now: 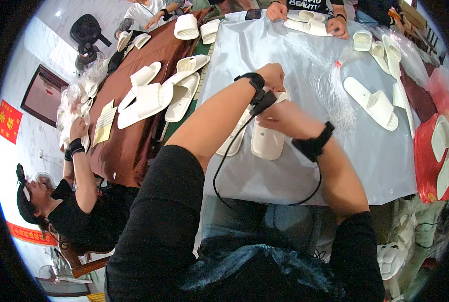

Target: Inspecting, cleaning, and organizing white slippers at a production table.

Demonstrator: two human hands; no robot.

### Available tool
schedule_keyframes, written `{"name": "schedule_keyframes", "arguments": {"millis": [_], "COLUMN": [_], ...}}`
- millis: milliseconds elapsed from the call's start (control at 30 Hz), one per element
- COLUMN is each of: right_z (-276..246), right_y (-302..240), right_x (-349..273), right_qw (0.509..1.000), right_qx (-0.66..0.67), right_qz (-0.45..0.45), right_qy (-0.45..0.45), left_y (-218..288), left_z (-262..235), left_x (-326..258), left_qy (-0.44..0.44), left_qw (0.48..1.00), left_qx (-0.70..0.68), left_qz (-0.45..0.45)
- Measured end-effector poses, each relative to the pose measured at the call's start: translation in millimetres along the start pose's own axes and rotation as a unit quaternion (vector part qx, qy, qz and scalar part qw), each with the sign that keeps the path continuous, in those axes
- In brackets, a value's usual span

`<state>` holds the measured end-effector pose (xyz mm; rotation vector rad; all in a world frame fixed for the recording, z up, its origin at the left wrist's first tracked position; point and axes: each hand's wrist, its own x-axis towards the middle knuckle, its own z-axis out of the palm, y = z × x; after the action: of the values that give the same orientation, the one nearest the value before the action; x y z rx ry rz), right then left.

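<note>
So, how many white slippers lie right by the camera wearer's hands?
2: the left slipper, beside the left forearm, and the right slipper, partly behind the right hand. More could be hidden.

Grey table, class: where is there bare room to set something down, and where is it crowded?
Free: the near-right part of the grey table, between right forearm, lone slipper and red package; also its far-left part, between left hand and black device. Crowded: the middle, with slipper pair and right hand, and right edge, lined with slippers.
</note>
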<state>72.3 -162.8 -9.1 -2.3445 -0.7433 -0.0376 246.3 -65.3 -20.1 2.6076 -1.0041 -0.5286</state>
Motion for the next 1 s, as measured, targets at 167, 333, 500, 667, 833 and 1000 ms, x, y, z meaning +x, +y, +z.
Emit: {"name": "schedule_keyframes", "arguments": {"millis": [167, 333, 500, 667, 833, 1000], "right_z": [-57, -38, -14, -4, 1, 1], "right_y": [47, 112, 123, 101, 90, 11], "right_x": [-2, 22, 54, 69, 58, 63], "right_qw": [0.925, 0.915, 0.904, 0.923, 0.925, 0.868], "right_qx": [0.275, 0.049, -0.067, -0.135, 0.046, 0.354], "right_qz": [0.183, 0.382, 0.401, 0.326, 0.239, 0.167], "right_qy": [0.188, 0.117, 0.134, 0.157, 0.292, 0.307], "left_y": [-5, -5, -6, -23, -16, -33], "left_z": [2, 5, 10, 18, 16, -3], "left_x": [-4, -3, 0, 1, -26, -86], "left_qy": [0.006, 0.013, 0.046, 0.128, 0.241, 0.278], "left_qw": [0.997, 0.999, 0.998, 0.990, 0.965, 0.896], "left_qx": [-0.074, -0.047, -0.041, 0.031, -0.068, -0.341], "left_qz": [-0.025, -0.007, 0.023, 0.057, 0.080, 0.061]}}
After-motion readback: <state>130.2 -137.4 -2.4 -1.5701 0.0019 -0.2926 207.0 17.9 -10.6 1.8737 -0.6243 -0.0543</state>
